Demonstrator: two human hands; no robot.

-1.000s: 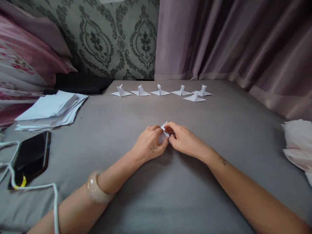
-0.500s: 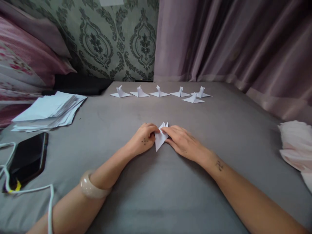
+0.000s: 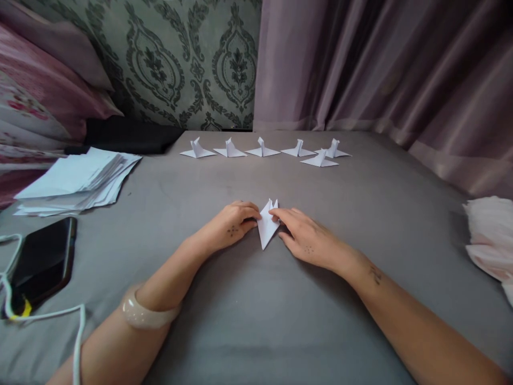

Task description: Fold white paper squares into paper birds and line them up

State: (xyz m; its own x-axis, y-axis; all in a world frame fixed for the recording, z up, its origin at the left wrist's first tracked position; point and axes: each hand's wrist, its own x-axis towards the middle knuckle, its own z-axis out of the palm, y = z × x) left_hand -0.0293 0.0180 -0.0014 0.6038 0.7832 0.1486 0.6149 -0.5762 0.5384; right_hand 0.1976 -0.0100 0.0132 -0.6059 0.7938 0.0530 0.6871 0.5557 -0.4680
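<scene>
A small piece of folded white paper point(image 3: 267, 229) is between my hands at the middle of the grey surface, shaped like a kite with its long point towards me and split tips at the far end. My left hand point(image 3: 234, 223) pinches its left edge, thumb and fingers closed together. On the upper right of the paper rest the fingertips of my right hand point(image 3: 308, 235); its thumb stands a little off the right edge. The undersides of the fingers are partly hidden. Beyond, several folded paper cranes point(image 3: 262, 148) with spread wings stand in a row.
A stack of white paper sheets point(image 3: 74, 179) lies at the left, with a black phone point(image 3: 44, 262) and a white cable point(image 3: 50, 316) nearer me. Dark folded cloth point(image 3: 132, 136) lies behind the stack. Pale crumpled fabric point(image 3: 489, 230) sits at the right edge; a purple curtain point(image 3: 320, 64) hangs behind.
The folded paper has shifted slightly right and its front face shows more fully. Both hands have drawn slightly apart, and my right thumb has moved away from the paper's edge.
</scene>
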